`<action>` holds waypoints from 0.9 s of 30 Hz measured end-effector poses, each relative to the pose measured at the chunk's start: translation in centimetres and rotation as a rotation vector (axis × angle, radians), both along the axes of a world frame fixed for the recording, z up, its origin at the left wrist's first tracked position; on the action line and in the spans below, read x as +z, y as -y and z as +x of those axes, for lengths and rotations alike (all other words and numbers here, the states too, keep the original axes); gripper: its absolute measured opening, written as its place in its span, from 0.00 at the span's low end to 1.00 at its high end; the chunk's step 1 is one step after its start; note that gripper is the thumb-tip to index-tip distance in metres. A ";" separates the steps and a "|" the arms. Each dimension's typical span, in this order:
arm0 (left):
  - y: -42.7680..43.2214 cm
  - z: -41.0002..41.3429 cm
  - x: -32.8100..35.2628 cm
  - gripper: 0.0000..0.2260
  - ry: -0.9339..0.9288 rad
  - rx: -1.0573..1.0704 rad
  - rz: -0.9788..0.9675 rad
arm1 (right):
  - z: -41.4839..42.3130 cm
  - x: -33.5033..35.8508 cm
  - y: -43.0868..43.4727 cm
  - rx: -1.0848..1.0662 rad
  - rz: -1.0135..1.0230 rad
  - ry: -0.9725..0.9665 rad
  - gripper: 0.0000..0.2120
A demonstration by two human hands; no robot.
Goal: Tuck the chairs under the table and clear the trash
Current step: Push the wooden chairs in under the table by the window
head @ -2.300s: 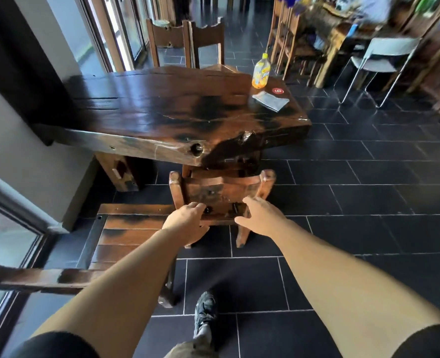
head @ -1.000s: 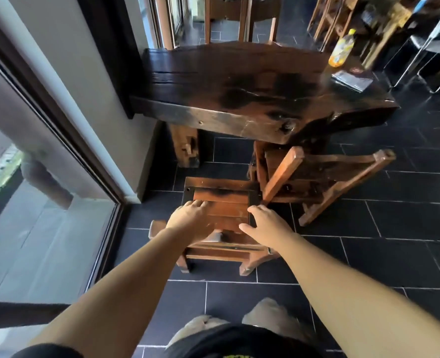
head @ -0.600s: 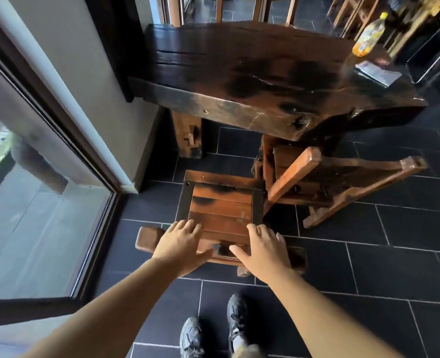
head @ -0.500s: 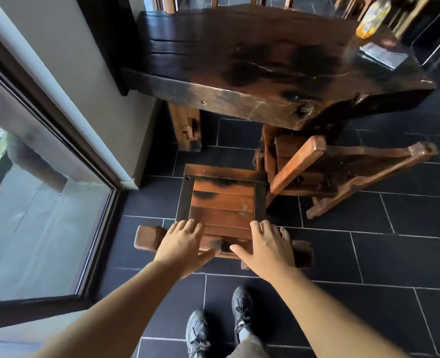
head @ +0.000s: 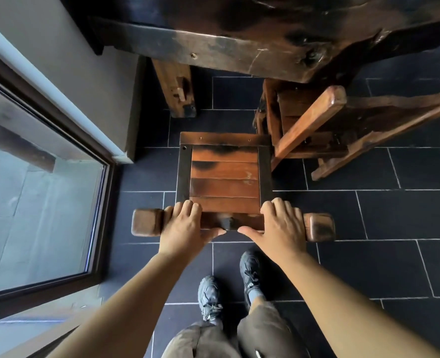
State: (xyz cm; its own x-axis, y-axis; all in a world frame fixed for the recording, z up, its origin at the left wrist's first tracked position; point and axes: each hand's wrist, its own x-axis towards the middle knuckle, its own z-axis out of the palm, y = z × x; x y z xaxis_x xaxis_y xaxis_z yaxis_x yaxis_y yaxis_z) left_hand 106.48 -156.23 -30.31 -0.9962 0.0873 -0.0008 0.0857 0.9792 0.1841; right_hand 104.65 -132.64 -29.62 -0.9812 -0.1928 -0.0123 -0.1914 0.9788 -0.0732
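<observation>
the left hand (head: pixel 185 226) and right hand (head: pixel 282 226) are gripping the top rail of the chair (head: pixel 224 177), fingers (head: pixel 188 206) curling over its front, thumbs lying behind. the chair is standing on the tiled floor (head: pixel 394 267) just short of the surface (head: pixel 239 47), beside a second chair (head: pixel 312 120) sitting partly under the edge.

- dark slate floor tiles (head: pixel 394 267), rectangular, thin pale grout lines
- plain grey wall (head: pixel 58 52), left side
- low window (head: pixel 33 202) by the floor, dark brown frame (head: pixel 105 228), pale trim above
- daylight through glass, grey paving outside
</observation>
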 end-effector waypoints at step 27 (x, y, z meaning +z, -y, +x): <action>-1.4 -9.6 -0.1 0.29 0.044 0.052 0.036 | -10.0 -0.2 -1.7 0.036 -0.063 -0.036 0.35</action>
